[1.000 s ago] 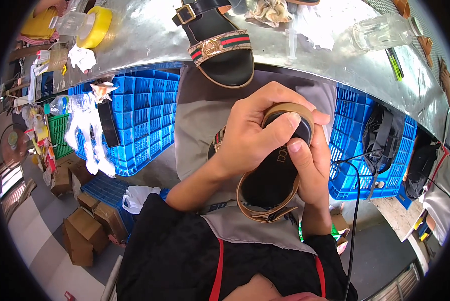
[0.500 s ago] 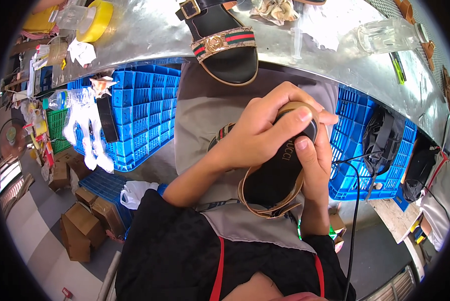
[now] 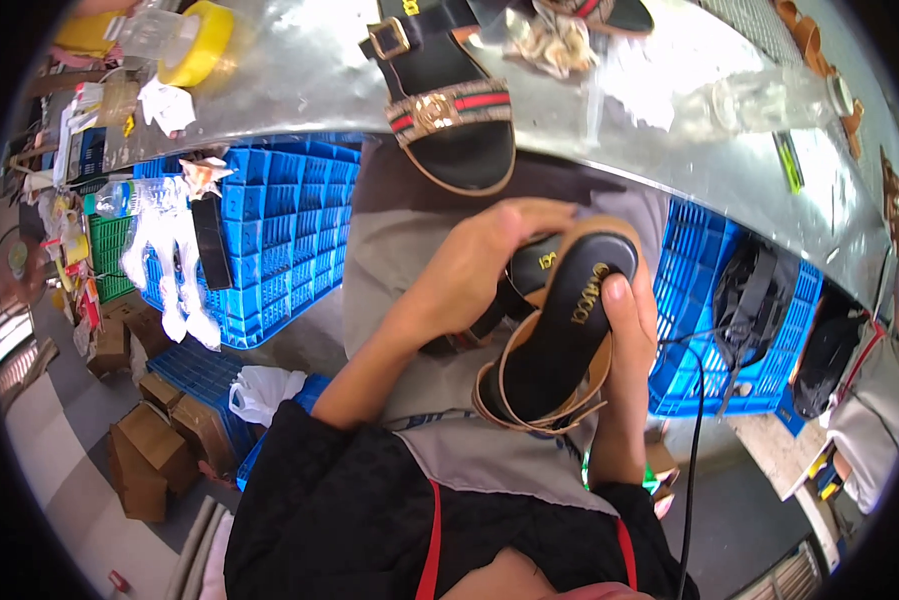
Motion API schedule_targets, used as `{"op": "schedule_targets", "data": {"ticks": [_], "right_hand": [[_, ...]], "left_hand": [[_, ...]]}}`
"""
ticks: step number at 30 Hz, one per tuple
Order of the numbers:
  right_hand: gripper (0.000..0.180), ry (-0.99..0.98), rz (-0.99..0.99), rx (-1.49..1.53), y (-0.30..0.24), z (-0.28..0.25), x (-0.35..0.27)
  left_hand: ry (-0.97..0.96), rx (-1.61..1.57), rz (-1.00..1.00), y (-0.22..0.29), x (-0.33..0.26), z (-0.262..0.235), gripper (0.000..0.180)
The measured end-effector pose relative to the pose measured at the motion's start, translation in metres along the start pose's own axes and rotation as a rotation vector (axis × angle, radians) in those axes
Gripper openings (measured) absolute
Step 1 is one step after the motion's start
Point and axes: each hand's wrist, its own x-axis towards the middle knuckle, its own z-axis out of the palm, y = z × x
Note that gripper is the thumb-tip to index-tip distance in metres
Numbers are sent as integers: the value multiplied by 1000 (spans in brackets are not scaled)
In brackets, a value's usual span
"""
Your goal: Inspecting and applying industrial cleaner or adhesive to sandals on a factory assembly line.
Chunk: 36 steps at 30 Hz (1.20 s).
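Observation:
An open sandal with a black insole, gold lettering and tan edges hangs above my lap, heel end up. My right hand grips it along the right side, thumb on the insole near the heel. My left hand is beside its upper left, fingers stretched toward the back of the heel; their tips and the thumb are hidden. Under that hand lies another black sandal, partly covered. A sandal with a striped band and gold buckle sits at the bench's near edge, toe over my lap.
On the metal bench are a yellow tape roll, crumpled material, a clear bottle and another sandal. Blue crates flank my knees; the right crate holds a black bag. A black cable hangs at right.
My left hand has come off the held sandal's insole and moved left, uncovering part of the sandal below. My right hand keeps its hold. The view has shifted slightly.

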Motion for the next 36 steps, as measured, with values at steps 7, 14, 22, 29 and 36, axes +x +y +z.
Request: {"op": "schedule_targets", "data": {"ticks": [7, 14, 22, 29, 36], "right_hand": [[45, 326, 96, 253, 23, -26, -5], [41, 247, 275, 544, 67, -55, 13], [39, 178, 416, 631, 89, -59, 21], [42, 145, 400, 705, 109, -79, 20], [43, 184, 447, 678, 104, -77, 22]], "left_hand": [[89, 640, 101, 24, -35, -30, 20], [387, 771, 388, 91, -21, -61, 13], [123, 1153, 723, 103, 128, -184, 44], [-380, 1090, 268, 123, 185, -172, 57], [-374, 893, 272, 102, 185, -174, 39]]}}
